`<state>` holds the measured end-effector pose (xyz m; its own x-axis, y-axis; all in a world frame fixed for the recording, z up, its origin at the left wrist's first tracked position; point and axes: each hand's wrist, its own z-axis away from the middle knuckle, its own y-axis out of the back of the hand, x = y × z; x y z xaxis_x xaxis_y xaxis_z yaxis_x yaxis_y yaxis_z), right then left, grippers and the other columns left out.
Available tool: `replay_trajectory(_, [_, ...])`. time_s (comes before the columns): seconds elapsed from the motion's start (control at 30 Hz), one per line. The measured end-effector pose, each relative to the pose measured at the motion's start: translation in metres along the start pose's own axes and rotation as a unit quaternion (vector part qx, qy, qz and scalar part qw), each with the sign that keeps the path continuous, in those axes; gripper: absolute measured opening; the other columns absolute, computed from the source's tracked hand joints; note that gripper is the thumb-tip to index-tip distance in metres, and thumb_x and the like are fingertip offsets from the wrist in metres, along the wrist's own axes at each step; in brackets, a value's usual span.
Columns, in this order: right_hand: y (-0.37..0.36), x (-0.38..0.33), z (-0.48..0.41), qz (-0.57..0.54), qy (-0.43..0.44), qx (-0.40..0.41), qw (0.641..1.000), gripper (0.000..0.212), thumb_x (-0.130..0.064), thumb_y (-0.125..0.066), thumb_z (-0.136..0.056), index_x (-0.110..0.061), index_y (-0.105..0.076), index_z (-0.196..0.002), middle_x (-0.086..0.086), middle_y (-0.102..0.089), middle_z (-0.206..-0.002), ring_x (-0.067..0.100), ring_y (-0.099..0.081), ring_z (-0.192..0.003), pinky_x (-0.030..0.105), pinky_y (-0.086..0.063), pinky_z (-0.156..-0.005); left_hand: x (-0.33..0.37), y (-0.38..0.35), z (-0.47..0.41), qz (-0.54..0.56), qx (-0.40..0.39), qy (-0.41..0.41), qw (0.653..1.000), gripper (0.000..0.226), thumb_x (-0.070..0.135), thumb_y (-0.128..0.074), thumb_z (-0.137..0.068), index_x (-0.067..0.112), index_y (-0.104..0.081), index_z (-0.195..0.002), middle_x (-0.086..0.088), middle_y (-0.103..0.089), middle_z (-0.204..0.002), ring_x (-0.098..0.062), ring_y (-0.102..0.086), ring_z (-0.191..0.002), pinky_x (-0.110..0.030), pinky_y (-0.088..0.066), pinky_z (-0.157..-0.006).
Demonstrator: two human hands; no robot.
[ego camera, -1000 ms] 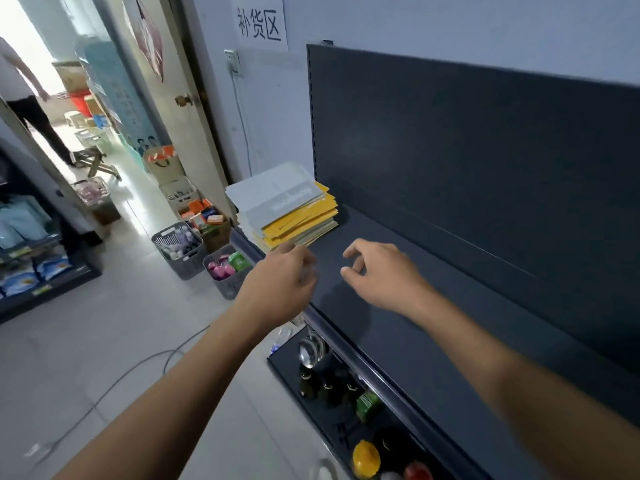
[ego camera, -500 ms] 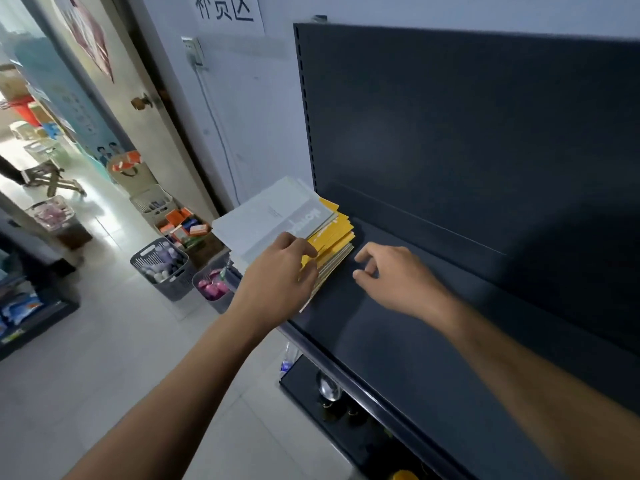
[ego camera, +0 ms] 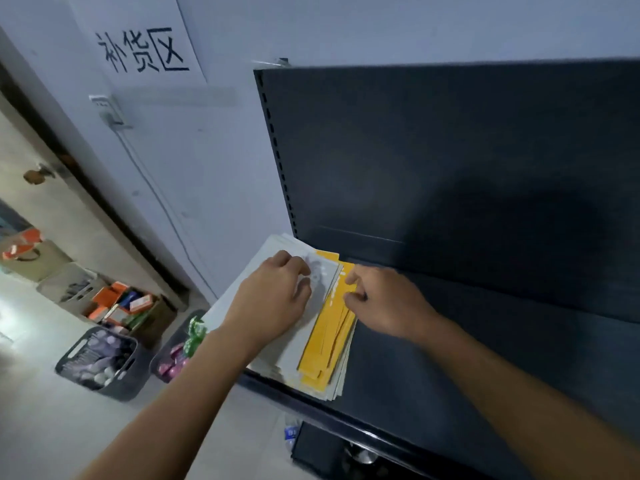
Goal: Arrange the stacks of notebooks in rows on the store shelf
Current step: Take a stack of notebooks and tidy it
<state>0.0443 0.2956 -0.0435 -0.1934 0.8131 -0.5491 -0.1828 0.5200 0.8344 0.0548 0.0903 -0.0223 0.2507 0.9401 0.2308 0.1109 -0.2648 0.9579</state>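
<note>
2 hands meet over the stack of notebooks (ego camera: 322,344), which sits at the left end of the shelf (ego camera: 398,393), reaching its front edge. The left hand (ego camera: 273,299) lies on the grey top cover with bent fingers; whether it grips, I cannot tell. The right hand (ego camera: 384,299) pinches the yellow notebooks' right edge. 2 grey baskets (ego camera: 117,389) stand on the floor left of the shelf. Farther up, a paper sign (ego camera: 145,46) hangs on the wall.

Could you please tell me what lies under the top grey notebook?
Yellow notebooks fan out beneath the grey notebook, on the shelf; how many lie underneath is covered.
</note>
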Motion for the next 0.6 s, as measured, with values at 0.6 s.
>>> replay_trajectory(0.6, [-0.071, -0.095, -0.012, -0.097, -0.32, 0.088, 0.938, 0.029, -0.038, -0.055, -0.094, -0.01, -0.056, -0.1, 0.007, -0.053, -0.11, 0.025, -0.054, -0.106, 0.035, -0.05, -0.079, -0.114, 0.005, -0.037, 0.008, -0.048, -0.037, 0.998, 0.037, 0.047, -0.055, -0.094, 0.012, -0.051, -0.085, -0.004, -0.057, -0.085, -0.019, -0.047, -0.076, -0.029, -0.034, -0.069])
